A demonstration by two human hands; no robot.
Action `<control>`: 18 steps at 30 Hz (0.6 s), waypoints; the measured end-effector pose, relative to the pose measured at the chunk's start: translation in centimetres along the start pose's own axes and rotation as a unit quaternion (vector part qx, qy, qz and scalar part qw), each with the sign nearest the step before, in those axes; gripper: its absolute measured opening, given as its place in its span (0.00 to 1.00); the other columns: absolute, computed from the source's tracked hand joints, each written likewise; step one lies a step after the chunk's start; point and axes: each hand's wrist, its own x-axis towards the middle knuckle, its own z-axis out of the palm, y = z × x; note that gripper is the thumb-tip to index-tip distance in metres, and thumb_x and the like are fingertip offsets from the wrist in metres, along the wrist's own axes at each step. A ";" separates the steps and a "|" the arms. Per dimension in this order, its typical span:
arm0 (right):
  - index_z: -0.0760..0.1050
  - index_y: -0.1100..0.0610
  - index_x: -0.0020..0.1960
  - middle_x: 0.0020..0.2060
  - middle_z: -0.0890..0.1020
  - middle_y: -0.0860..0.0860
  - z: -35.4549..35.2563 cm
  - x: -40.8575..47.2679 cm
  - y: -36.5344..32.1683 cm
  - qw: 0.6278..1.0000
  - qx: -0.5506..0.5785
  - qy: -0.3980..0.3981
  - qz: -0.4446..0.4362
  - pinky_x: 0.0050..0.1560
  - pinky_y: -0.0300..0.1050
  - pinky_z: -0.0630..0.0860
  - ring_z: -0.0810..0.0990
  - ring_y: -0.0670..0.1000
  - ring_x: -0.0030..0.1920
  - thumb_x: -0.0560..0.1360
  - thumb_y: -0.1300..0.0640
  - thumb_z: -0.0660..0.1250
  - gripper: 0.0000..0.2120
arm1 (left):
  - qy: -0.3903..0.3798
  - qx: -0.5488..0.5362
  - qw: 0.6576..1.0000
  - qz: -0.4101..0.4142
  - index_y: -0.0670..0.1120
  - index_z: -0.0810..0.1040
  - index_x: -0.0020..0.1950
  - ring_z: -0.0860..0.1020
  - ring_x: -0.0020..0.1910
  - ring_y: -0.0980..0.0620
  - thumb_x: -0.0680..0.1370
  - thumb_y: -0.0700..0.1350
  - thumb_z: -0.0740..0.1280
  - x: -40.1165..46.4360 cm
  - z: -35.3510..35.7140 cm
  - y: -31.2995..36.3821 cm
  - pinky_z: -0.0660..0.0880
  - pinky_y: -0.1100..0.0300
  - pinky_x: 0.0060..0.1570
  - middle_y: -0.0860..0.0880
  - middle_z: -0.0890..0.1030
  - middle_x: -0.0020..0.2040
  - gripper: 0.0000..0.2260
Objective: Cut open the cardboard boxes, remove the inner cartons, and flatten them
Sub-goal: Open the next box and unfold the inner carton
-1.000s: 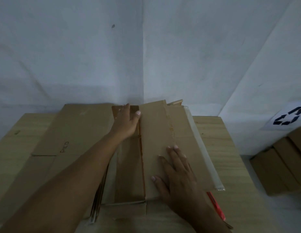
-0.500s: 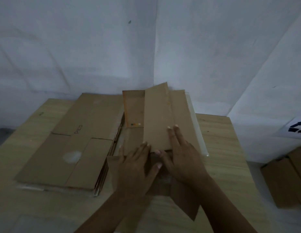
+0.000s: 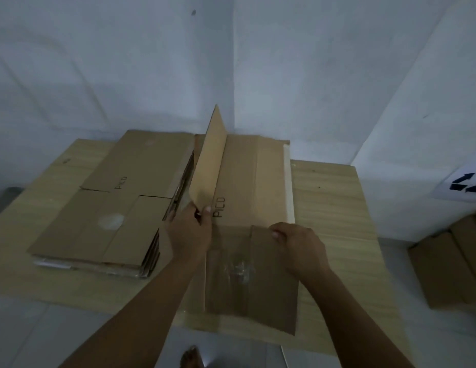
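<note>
From the head view, we've got the carton (image 3: 247,187) lying on the tabletop (image 3: 335,208) straight ahead, long axis running away from us. Our left hand (image 3: 190,232) pinches the raised panel (image 3: 209,166), which stands nearly upright, so it's nearest. Our right hand (image 3: 298,248) grips the near flap (image 3: 271,282).

Wooden table (image 3: 335,197) by white wall (image 3: 311,62); recycling sign (image 3: 468,181) right
</note>
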 end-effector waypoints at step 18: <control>0.57 0.49 0.77 0.70 0.67 0.52 10.2 0.6 4.2 0.986 -0.055 -0.013 0.156 0.69 0.55 0.66 0.67 0.57 0.70 0.78 0.41 0.63 0.32 | -0.129 -0.026 0.961 -0.245 0.43 0.78 0.62 0.79 0.55 0.39 0.73 0.43 0.75 1.5 3.4 -7.4 0.76 0.51 0.51 0.41 0.82 0.57 0.18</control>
